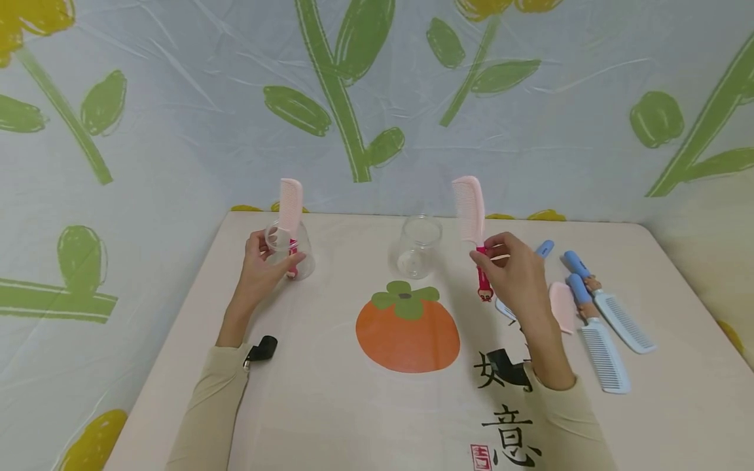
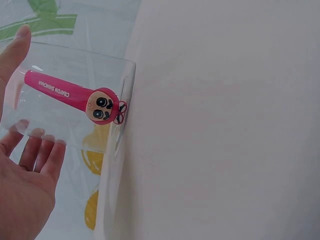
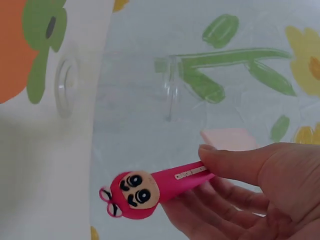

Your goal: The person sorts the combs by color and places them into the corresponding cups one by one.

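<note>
My left hand (image 1: 257,269) holds a clear cup (image 1: 305,264) at the left of the table, thumb on one side and fingers on the other. Inside that cup stands a comb (image 1: 290,204) with pink teeth and a red handle; its cartoon-face end (image 2: 102,106) is down near the cup's bottom. Between thumb and fingers, my right hand (image 1: 518,271) pinches a like pink comb (image 1: 471,212) by its red handle, teeth up and face end down, above the table. To the left of this comb stands a second clear cup (image 1: 419,254) with nothing in it.
On the right lie several combs: a light-blue comb (image 1: 607,360), another blue comb (image 1: 624,320) beside it, and a pink comb (image 1: 562,307) partly hidden by my right arm. A blue handle (image 1: 545,248) shows behind my right hand. The table (image 1: 318,405) bears a printed orange persimmon.
</note>
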`<state>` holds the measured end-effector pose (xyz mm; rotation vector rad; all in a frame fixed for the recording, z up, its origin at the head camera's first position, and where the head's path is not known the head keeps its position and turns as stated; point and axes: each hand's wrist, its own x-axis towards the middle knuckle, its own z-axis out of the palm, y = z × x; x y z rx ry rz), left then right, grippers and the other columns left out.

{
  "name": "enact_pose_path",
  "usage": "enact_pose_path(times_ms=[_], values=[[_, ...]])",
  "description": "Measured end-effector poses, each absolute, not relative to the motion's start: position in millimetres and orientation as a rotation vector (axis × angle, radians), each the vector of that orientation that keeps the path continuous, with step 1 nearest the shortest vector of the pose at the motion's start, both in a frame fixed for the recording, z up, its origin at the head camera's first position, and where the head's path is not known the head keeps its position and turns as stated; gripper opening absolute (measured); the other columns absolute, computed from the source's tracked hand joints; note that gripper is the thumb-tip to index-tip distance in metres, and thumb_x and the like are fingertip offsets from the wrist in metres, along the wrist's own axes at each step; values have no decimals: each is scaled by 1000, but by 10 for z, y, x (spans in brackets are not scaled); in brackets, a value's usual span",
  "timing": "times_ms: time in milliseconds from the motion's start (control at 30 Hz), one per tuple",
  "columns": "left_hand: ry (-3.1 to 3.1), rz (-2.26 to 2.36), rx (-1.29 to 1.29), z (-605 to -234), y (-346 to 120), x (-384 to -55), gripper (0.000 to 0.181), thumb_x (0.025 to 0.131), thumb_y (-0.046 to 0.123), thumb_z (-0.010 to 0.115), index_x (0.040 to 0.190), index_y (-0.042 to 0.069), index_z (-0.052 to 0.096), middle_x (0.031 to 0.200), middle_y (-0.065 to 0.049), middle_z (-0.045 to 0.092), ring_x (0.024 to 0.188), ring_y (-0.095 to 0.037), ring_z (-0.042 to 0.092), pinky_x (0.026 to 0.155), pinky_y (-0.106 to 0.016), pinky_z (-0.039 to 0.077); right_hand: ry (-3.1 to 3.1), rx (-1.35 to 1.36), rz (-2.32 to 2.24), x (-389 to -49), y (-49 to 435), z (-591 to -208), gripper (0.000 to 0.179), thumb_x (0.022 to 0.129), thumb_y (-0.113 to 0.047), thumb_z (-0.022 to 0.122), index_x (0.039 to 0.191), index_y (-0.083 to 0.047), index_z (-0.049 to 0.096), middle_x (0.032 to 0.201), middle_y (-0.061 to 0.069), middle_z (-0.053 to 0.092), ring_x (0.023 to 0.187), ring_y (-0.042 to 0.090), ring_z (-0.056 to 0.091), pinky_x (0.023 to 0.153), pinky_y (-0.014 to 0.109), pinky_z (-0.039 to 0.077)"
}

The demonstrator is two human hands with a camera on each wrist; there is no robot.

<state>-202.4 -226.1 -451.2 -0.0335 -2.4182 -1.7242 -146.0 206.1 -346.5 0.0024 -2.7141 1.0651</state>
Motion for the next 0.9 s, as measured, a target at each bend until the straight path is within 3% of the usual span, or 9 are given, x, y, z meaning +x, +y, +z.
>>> enact_pose_path(times_ms=[300, 433, 533, 600, 900], values=[[-2420, -1736, -20, -4516, -2262, -2018, 86, 84, 35, 88, 143, 4, 33, 137, -16, 38, 127, -30, 40, 116, -48, 34, -2563, 56, 1070, -1505, 1914, -3425, 30, 96, -23, 76, 112, 0, 66, 102, 20, 73, 93, 40, 73, 81, 53, 59], [-2422, -1741, -13, -4506, -2259, -2022, 87, 84, 34, 88, 143, 3, 33, 138, -16, 38, 129, -31, 40, 116, -49, 34, -2536, 77, 1124, -1537, 1850, -3415, 30, 94, -21, 78, 111, 0, 67, 101, 18, 74, 93, 37, 74, 79, 31, 58], [-2432, -1737, -9, -4492, -2258, -2026, 87, 84, 34, 87, 144, 2, 32, 139, -17, 37, 130, -31, 39, 118, -48, 33, -2518, 85, 1200, -1564, 1800, -3417, 29, 94, -19, 78, 112, 1, 67, 102, 17, 74, 94, 36, 73, 75, 11, 49], [-2444, -1733, -7, -4484, -2258, -2025, 88, 85, 34, 87, 144, 1, 31, 140, -19, 36, 131, -31, 39, 119, -48, 31, -2502, 95, 1248, -1577, 1765, -3416, 28, 94, -18, 78, 112, 1, 67, 102, 17, 74, 94, 35, 73, 72, 5, 46], [-2449, -1718, -13, -4489, -2259, -2018, 86, 85, 34, 86, 143, 2, 32, 141, -18, 36, 131, -30, 39, 119, -47, 31, -2394, 179, 1352, -1637, 1596, -3430, 29, 93, -15, 78, 112, 4, 67, 101, 18, 73, 91, 32, 73, 75, 6, 48]])
